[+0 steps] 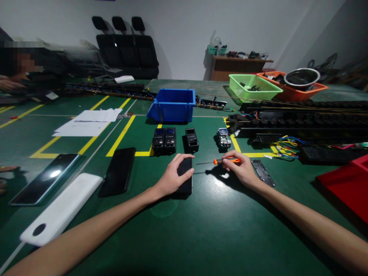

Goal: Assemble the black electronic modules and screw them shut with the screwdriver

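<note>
My left hand is wrapped over a black rectangular box, holding it against the green table. Between the fingers of my right hand is a screwdriver with an orange and black handle. Its thin shaft points left, and the tip is at the box's right side; whether it sits in a screw I cannot tell. Just beyond are two small black modules with displays side by side, a similar black housing, and an exposed circuit board. A flat black cover lies beside my right wrist.
A blue bin stands behind the modules. Two phones and a white power strip-like bar lie left. Black rails with wires, a red bin and a green basket are right. Another person's hand shows far left.
</note>
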`<action>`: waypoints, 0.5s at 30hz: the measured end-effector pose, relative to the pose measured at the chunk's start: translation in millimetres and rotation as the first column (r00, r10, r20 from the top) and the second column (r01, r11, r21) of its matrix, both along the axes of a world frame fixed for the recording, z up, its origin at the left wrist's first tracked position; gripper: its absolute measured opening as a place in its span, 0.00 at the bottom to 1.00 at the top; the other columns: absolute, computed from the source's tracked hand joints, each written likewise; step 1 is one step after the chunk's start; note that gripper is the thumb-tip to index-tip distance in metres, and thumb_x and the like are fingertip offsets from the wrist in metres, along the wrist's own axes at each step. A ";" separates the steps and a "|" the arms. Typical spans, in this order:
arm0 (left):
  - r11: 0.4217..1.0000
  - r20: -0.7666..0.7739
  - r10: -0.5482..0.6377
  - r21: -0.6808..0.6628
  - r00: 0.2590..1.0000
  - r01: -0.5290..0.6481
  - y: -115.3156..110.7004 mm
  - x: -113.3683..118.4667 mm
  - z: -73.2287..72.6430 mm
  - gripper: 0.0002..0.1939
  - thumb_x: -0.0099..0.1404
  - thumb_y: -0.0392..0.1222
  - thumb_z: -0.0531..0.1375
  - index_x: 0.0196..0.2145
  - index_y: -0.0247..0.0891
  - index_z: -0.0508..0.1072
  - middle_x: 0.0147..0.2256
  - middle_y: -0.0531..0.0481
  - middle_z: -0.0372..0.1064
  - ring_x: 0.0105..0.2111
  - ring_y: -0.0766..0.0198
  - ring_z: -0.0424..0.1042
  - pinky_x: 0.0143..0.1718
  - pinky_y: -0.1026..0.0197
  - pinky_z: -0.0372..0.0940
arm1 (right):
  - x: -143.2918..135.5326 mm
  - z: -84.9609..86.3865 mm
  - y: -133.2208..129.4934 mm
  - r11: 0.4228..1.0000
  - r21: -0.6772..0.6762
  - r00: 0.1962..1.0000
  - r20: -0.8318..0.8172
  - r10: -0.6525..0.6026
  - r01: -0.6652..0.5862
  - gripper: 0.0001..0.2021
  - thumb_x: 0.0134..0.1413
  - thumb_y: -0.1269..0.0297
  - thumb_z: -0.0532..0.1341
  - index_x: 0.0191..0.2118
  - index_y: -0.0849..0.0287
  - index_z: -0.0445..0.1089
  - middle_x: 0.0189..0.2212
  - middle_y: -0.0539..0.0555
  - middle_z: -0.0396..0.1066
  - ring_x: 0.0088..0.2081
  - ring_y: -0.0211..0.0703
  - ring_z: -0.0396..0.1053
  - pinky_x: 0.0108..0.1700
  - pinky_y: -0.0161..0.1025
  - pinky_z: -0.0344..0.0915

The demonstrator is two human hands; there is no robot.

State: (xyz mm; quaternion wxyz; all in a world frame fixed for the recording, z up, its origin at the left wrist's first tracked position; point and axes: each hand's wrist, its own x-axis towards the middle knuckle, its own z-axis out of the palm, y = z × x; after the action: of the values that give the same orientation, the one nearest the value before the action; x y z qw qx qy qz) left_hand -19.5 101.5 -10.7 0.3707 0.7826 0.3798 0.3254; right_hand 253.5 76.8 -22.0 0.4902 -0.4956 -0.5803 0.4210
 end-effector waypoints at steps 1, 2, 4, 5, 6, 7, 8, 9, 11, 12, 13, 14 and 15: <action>1.000 0.000 0.001 -0.001 1.000 -0.001 0.0 0.0 0.0 0.19 0.67 0.46 0.57 0.53 0.41 0.66 0.49 0.46 0.63 0.49 0.57 0.65 0.52 0.56 0.60 | 0.5 0.0 0.2 1.000 0.012 1.000 0.015 -0.004 0.004 0.08 0.54 0.59 0.65 0.36 0.57 0.71 0.25 0.48 0.69 0.24 0.35 0.64 0.28 0.34 0.61; 1.000 -0.001 0.001 -0.001 1.000 -0.001 0.1 0.1 -0.1 0.19 0.67 0.46 0.57 0.53 0.41 0.66 0.49 0.46 0.63 0.49 0.57 0.65 0.52 0.56 0.60 | 1.1 -0.1 0.5 0.999 0.032 0.999 0.031 -0.008 0.007 0.08 0.53 0.59 0.66 0.36 0.57 0.71 0.27 0.49 0.70 0.26 0.36 0.66 0.29 0.34 0.62; 1.000 0.000 0.004 0.001 1.000 -0.004 0.4 0.2 -0.3 0.18 0.67 0.46 0.57 0.53 0.41 0.66 0.48 0.46 0.63 0.48 0.57 0.65 0.51 0.56 0.59 | 2.4 -0.4 1.6 0.994 0.105 0.999 0.050 -0.011 0.006 0.07 0.52 0.61 0.67 0.36 0.57 0.72 0.31 0.51 0.71 0.31 0.38 0.68 0.34 0.36 0.64; 1.000 0.001 0.004 0.002 1.000 -0.004 0.4 0.3 -0.4 0.18 0.67 0.46 0.57 0.53 0.41 0.66 0.48 0.46 0.63 0.48 0.57 0.65 0.51 0.56 0.59 | 2.9 -0.6 2.2 0.989 0.149 0.999 0.051 -0.003 -0.004 0.06 0.51 0.63 0.67 0.35 0.57 0.72 0.32 0.51 0.71 0.34 0.39 0.69 0.37 0.37 0.65; 1.000 0.002 0.004 0.002 1.000 -0.004 0.5 0.3 -0.5 0.18 0.67 0.46 0.57 0.53 0.41 0.66 0.48 0.47 0.63 0.48 0.58 0.65 0.51 0.56 0.59 | 3.4 -0.8 2.9 0.982 0.186 0.999 0.048 0.011 -0.019 0.05 0.51 0.64 0.68 0.33 0.57 0.72 0.34 0.52 0.70 0.37 0.41 0.69 0.40 0.38 0.66; 1.000 0.003 0.004 0.001 1.000 -0.004 0.5 0.3 -0.5 0.18 0.67 0.46 0.57 0.53 0.41 0.66 0.48 0.47 0.63 0.48 0.58 0.65 0.51 0.57 0.59 | 3.8 -0.9 3.4 0.977 0.211 0.999 0.044 0.029 -0.037 0.05 0.51 0.64 0.68 0.32 0.57 0.72 0.35 0.52 0.70 0.39 0.42 0.69 0.42 0.39 0.66; 1.000 0.003 0.005 0.001 1.000 -0.005 0.4 0.3 -0.5 0.18 0.67 0.46 0.57 0.53 0.41 0.66 0.48 0.47 0.63 0.48 0.58 0.65 0.51 0.57 0.59 | 4.0 -0.9 3.8 0.973 0.226 0.998 0.038 0.046 -0.054 0.04 0.51 0.65 0.68 0.31 0.57 0.72 0.36 0.53 0.70 0.40 0.42 0.69 0.44 0.40 0.65; 1.000 0.003 0.006 0.000 1.000 -0.006 0.4 0.4 -0.4 0.18 0.67 0.46 0.57 0.53 0.41 0.66 0.48 0.47 0.63 0.48 0.58 0.65 0.51 0.57 0.59 | 4.2 -0.7 3.9 0.971 0.231 0.998 0.034 0.061 -0.067 0.05 0.51 0.65 0.67 0.29 0.57 0.72 0.37 0.53 0.70 0.41 0.42 0.69 0.44 0.40 0.65; 1.000 0.003 0.005 -0.001 1.000 -0.005 0.3 0.5 -0.3 0.18 0.67 0.46 0.57 0.53 0.41 0.66 0.48 0.47 0.64 0.48 0.58 0.65 0.51 0.57 0.59 | 4.0 0.0 3.6 0.971 0.227 0.997 0.044 0.065 -0.073 0.05 0.51 0.65 0.68 0.29 0.57 0.72 0.37 0.53 0.70 0.41 0.42 0.69 0.44 0.41 0.65; 1.000 0.005 0.006 -0.001 1.000 -0.006 0.4 0.6 -0.4 0.18 0.67 0.46 0.57 0.53 0.41 0.66 0.48 0.47 0.64 0.48 0.58 0.65 0.51 0.57 0.59 | 3.7 0.5 3.1 0.975 0.211 0.997 0.050 0.054 -0.064 0.04 0.51 0.64 0.68 0.31 0.56 0.72 0.37 0.53 0.70 0.40 0.42 0.69 0.44 0.40 0.65; 1.000 0.007 0.005 -0.001 1.000 -0.005 0.5 0.7 -0.5 0.18 0.67 0.46 0.57 0.53 0.41 0.66 0.48 0.47 0.64 0.48 0.58 0.65 0.51 0.57 0.59 | 3.2 1.1 2.5 0.982 0.181 0.998 0.050 0.043 -0.051 0.05 0.52 0.63 0.67 0.34 0.56 0.73 0.36 0.52 0.70 0.39 0.42 0.70 0.42 0.40 0.66; 1.000 0.010 0.005 -0.001 1.000 -0.005 0.7 0.7 -0.8 0.18 0.67 0.46 0.57 0.53 0.41 0.66 0.49 0.47 0.64 0.48 0.58 0.65 0.51 0.57 0.59 | 2.5 1.6 1.8 0.990 0.138 0.999 0.044 0.031 -0.037 0.06 0.53 0.61 0.66 0.37 0.55 0.73 0.35 0.52 0.71 0.36 0.40 0.70 0.39 0.38 0.66; 1.000 0.014 0.004 0.000 1.000 -0.004 0.9 0.8 -1.1 0.18 0.67 0.46 0.57 0.53 0.41 0.66 0.49 0.47 0.64 0.49 0.58 0.65 0.52 0.57 0.59 | 1.7 2.1 1.1 0.996 0.087 0.999 0.032 0.020 -0.023 0.08 0.55 0.59 0.65 0.40 0.55 0.72 0.33 0.51 0.70 0.33 0.39 0.69 0.35 0.37 0.66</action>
State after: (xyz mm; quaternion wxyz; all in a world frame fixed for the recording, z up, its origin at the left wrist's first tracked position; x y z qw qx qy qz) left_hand -18.7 102.5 -11.8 0.3727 0.7794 0.3789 0.3317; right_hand 255.2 77.9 -19.8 0.4977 -0.4741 -0.6109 0.3928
